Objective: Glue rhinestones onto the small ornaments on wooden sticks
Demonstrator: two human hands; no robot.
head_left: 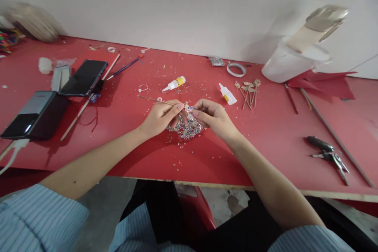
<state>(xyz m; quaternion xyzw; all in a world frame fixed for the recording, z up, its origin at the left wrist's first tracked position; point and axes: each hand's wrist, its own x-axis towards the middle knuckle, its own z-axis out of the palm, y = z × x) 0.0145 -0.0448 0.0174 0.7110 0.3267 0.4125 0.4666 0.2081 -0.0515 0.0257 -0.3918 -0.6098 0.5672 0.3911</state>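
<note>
My left hand (162,117) is closed round a thin wooden stick (147,98), which points out to the left. At the stick's right end, between my two hands, is a small piece covered in shiny bits (189,107). My right hand (213,117) has its thumb and forefinger pinched at that piece; whether a loose bit is between them is too small to tell. Right below both hands lies a pile of glittering multicoloured chips (189,128). Two small glue bottles, one with a yellow label (175,83) and another (228,93), lie just beyond.
Several sticks with decorated flat tops (249,88) lie right of the bottles, near a tape roll (236,69). A white bucket (280,63) stands at back right, keys (329,155) at front right. Leftward are a phone (85,78), a power bank (35,115) and a paintbrush (124,67).
</note>
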